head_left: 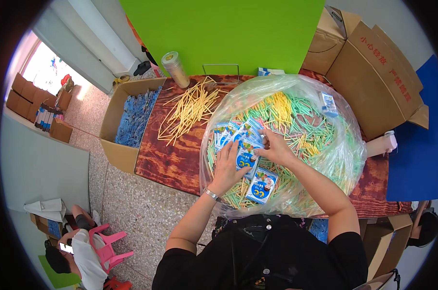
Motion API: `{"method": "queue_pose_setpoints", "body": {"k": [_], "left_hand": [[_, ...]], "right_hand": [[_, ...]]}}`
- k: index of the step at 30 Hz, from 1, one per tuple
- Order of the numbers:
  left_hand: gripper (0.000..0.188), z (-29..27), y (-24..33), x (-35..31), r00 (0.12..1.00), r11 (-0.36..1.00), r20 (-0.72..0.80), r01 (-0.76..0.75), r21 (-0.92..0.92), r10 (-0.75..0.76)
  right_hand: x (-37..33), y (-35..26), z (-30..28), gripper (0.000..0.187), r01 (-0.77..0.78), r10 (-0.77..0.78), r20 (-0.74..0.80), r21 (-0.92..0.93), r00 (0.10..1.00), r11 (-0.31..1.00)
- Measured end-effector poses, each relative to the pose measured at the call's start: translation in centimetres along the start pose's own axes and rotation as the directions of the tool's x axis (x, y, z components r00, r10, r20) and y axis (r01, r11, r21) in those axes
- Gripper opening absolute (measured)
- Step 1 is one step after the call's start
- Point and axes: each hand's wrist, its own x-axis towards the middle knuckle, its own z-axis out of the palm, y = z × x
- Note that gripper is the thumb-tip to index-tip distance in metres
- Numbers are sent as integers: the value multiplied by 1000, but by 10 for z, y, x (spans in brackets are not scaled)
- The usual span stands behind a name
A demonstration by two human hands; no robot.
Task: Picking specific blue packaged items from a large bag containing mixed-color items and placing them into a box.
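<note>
Several small blue-and-white packets lie in an overlapping pile on a heap of thin pastel sticks. The heap fills a large, clear plastic bag, its mouth spread wide. My left hand grips the pile from the left, thumb over the lowest packet and fingers across the others. From the right, my right hand has thumb and index finger closed at the pile's edge; the fingertips' exact hold is partly hidden. Just below the pile, a single packet rests on the sticks. Another small packet is at the bag's far right.
Loose yellow sticks lie on the red-brown table, near a clear cylindrical tub. A carton of blue wrappers stands left. Tall cardboard rises right, beside a pale bottle. A seated person is lower left.
</note>
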Motion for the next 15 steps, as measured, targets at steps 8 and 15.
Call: {"method": "queue_pose_setpoints", "body": {"k": [8, 15], "left_hand": [[100, -4, -5, 8, 997, 996, -19, 79, 32, -79], [131, -2, -36, 10, 963, 968, 100, 248, 25, -249]], "right_hand": [[39, 9, -9, 77, 210, -236, -149, -172, 960, 963], [48, -5, -4, 63, 133, -129, 47, -95, 991, 987]]}}
